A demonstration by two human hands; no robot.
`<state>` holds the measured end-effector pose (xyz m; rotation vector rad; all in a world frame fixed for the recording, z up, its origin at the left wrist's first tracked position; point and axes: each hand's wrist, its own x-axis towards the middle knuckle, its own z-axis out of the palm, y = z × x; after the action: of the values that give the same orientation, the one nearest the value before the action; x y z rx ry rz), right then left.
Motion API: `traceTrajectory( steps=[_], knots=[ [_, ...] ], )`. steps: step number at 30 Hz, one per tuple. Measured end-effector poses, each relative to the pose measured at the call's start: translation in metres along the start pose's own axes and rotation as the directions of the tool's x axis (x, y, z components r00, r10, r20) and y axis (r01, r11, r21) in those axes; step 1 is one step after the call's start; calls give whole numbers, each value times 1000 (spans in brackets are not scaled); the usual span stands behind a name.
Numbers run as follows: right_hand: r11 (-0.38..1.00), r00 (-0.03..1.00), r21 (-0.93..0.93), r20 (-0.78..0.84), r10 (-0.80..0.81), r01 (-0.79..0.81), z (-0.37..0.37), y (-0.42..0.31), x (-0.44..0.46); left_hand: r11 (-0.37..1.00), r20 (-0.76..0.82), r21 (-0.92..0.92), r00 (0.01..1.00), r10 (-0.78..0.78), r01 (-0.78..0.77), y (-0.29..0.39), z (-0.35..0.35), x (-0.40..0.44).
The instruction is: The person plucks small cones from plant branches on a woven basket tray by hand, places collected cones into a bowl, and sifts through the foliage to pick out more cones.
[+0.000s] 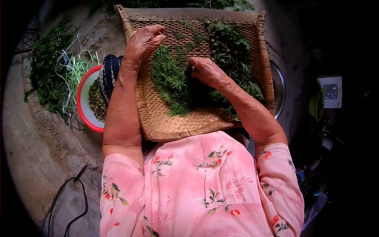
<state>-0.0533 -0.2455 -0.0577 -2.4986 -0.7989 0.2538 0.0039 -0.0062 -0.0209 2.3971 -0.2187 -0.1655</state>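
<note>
1. Sprigs [169, 75]: feathery, finely divided, bright green; spread in a loose heap on the left half of the tray [169, 127], with a few thin wisps scattered toward the far edge.
2. Darker heap [246, 81]: same lacy texture, deeper green, denser and more shaded; along the right side of the tray, with small round berries [216, 43] clustered near its far end.
3. Tray: golden-brown, closely woven, with bound sides and a smooth stitched strip at the far edge; close against the pink shirt [197, 173], bare weave showing at the near left corner.
4. Left hand [145, 41]: above the far left part of the tray, fingers curled inward; impossible to tell whether gripping anything.
5. Right hand [207, 72]: between the two heaps, at the inner edge of the bright sprigs, fingers bent and bunched; contents hidden, so impossible to tell whether gripping.
6. Bowl [80, 96]: red-rimmed, pale inside, just left of the tray; partly filled with small greenish-brown berries, with a dark patterned cloth [109, 75] at its right side.
7. Basin [282, 91]: shiny rim only, partly hidden by the tray's right edge.
</note>
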Motion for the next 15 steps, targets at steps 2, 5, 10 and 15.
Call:
traceTrajectory(
  steps=[2,5,10,15],
  knots=[
    [999,999,-27,36,37,-36,-1,-3,2,1000,-15,-3,1000,21,-21,1,0,-1],
    [920,972,314,117,205,-232,-12,-4,3,1000,-7,14,1000,27,-27,1,-1,0],
    [325,870,813,408,276,-484,-33,-11,5,998,-9,33,999,48,-47,1,1,-1],
    [-33,849,897,428,308,-441,-27,-14,10,998,-19,29,998,62,-62,1,1,-1]
  ],
)
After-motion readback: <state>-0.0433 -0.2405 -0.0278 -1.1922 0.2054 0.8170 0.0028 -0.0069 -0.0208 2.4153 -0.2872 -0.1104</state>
